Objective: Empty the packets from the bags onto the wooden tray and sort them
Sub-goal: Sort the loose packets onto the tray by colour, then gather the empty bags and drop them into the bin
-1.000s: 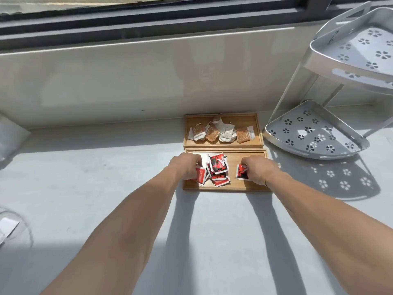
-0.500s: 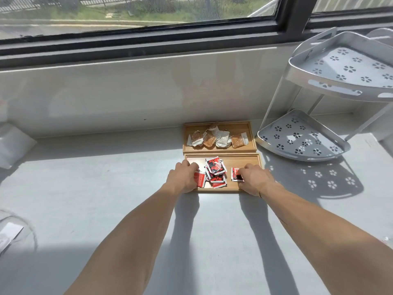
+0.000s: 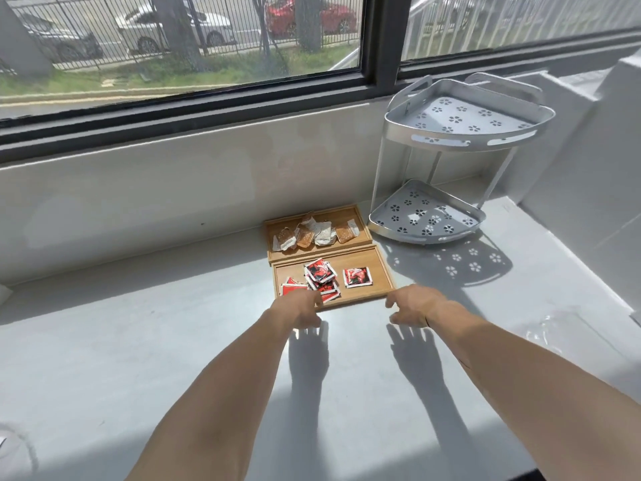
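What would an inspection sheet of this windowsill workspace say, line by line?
Surface: pale grey counter, sunlit, with arm shadows.
Job's things: far wooden tray holds brown and white packets; near wooden tray holds red packets, one red packet lying apart.
Clutter: clear plastic at right; white two-tier corner rack.
Hands: left hand and right hand empty, fingers spread, at the near tray's front edge.
Cables: nothing seen.
Surroundings: window with fence, grass and parked cars outside.

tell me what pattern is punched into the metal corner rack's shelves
Small flower-shaped cutouts across both shelves of the silver corner rack, clearest in the head view.
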`<state>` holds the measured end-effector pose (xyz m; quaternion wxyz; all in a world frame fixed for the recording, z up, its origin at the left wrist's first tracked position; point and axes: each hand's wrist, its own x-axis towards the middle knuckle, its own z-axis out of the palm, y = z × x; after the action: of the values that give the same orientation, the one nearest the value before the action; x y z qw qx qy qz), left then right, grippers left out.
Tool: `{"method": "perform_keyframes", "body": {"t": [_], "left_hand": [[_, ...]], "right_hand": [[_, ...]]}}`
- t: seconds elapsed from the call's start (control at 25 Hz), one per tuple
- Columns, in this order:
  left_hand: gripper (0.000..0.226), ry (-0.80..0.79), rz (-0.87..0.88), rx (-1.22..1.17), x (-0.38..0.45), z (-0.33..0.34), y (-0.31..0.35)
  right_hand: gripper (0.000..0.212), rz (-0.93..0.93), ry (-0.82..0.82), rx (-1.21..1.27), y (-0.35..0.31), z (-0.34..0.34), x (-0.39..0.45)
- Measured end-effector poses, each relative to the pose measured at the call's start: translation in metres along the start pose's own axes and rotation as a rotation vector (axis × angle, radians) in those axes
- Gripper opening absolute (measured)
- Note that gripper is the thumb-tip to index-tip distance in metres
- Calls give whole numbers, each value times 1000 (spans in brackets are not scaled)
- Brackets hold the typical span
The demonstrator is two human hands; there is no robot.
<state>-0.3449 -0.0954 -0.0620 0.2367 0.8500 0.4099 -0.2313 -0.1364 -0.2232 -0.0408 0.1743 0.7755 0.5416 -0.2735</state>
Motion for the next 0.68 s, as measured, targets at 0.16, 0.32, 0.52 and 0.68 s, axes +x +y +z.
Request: {"method": "perform_keyframes", "body": {"t": [0.16, 0.32, 0.52, 0.68], "left_hand": [[50, -131, 87, 37, -4, 16, 42], [48, -178, 160, 107, -4, 32, 92], [43, -224, 233, 189, 0, 48, 167], [39, -239, 311, 207, 2, 57, 232]], "right_hand": [[45, 68, -44, 62, 33, 20, -35], [47, 126, -81, 114, 70, 38, -72], [45, 230, -69, 248, 133, 62, -121], [46, 308, -74, 317, 192, 84, -151]]}}
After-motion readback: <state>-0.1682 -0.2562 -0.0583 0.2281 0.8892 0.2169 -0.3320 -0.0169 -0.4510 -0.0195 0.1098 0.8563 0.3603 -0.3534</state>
